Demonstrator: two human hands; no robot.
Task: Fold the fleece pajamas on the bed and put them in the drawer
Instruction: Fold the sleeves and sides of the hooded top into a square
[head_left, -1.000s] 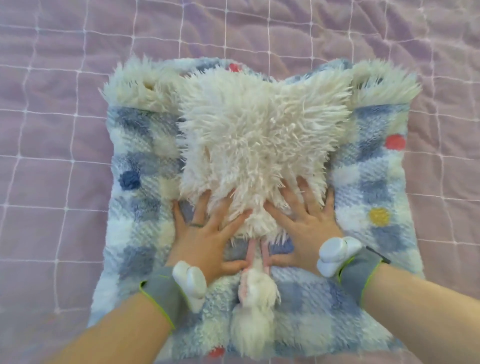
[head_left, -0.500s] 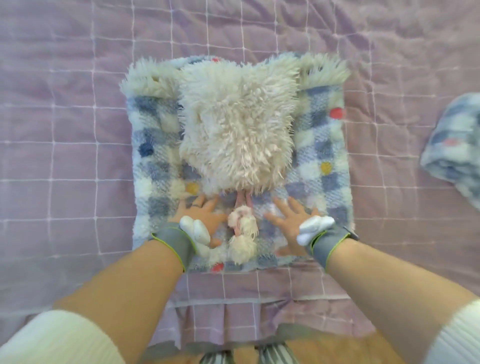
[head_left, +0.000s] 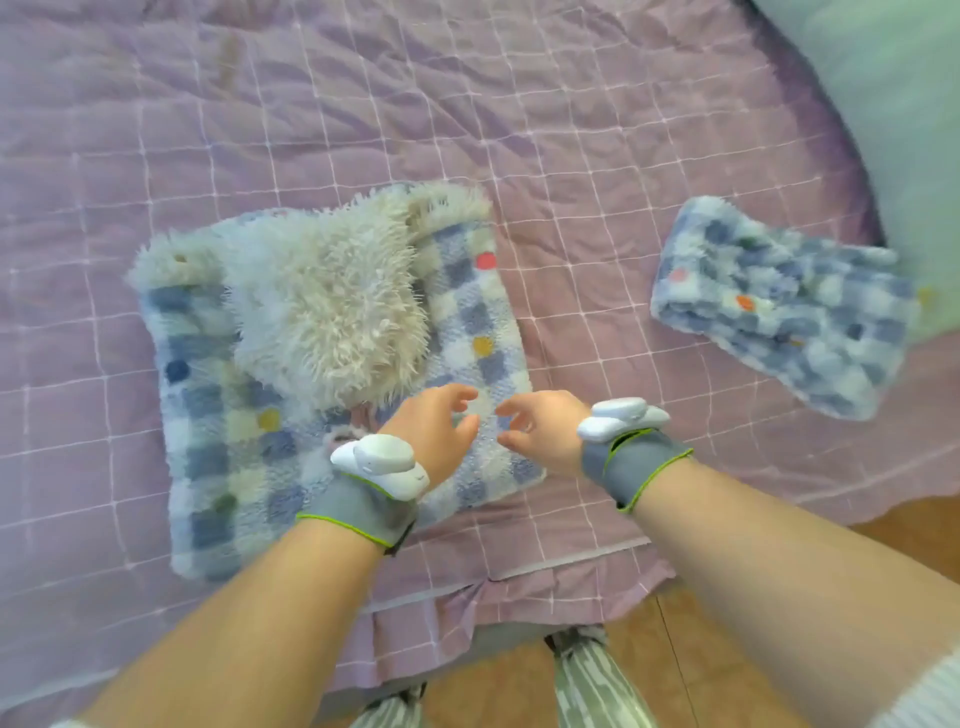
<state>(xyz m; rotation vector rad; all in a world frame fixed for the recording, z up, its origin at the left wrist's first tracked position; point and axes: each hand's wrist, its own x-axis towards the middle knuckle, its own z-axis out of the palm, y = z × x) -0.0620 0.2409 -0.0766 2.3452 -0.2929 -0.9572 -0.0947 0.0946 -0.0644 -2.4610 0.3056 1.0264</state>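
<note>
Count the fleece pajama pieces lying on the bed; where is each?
2. The larger piece, with white shaggy fur on top, lies left of centre; the smaller folded piece lies apart to its right. Others may be outside the view.

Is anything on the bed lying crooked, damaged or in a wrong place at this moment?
Nothing is damaged or spilled. The folded pajama top lies slightly turned against the grid lines of the quilt, and the second folded piece, far right, lies slanted too. The left hand and right hand are above the top, holding nothing.
</note>
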